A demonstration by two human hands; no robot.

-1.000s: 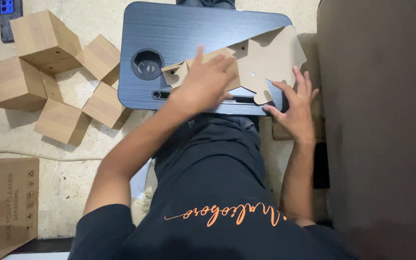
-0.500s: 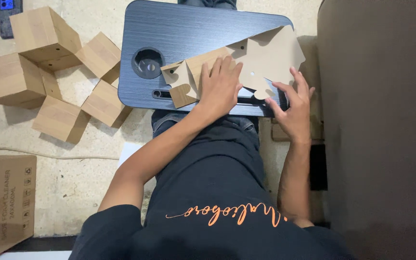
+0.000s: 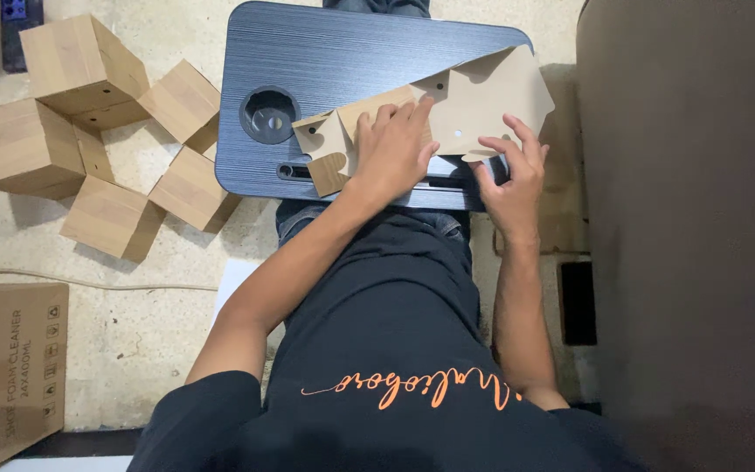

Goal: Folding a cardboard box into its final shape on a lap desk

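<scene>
A: so where's the cardboard blank (image 3: 447,114) vs the hands?

B: flat on the lap desk (image 3: 325,61), long axis running left-right. Left hand (image 3: 392,149) lies spread flat on its left half; right hand (image 3: 509,175) pinches a flap at the near right edge.

A: anything hidden?

B: yeah, the fold under the left palm.

Five folded small cardboard boxes (image 3: 89,140) on the floor, one flat die-cut cardboard blank (image 3: 474,105) on one dark lap desk (image 3: 351,61), one large brown carton (image 3: 10,367) lower left, two hands: left hand (image 3: 395,149), right hand (image 3: 509,175).
</scene>
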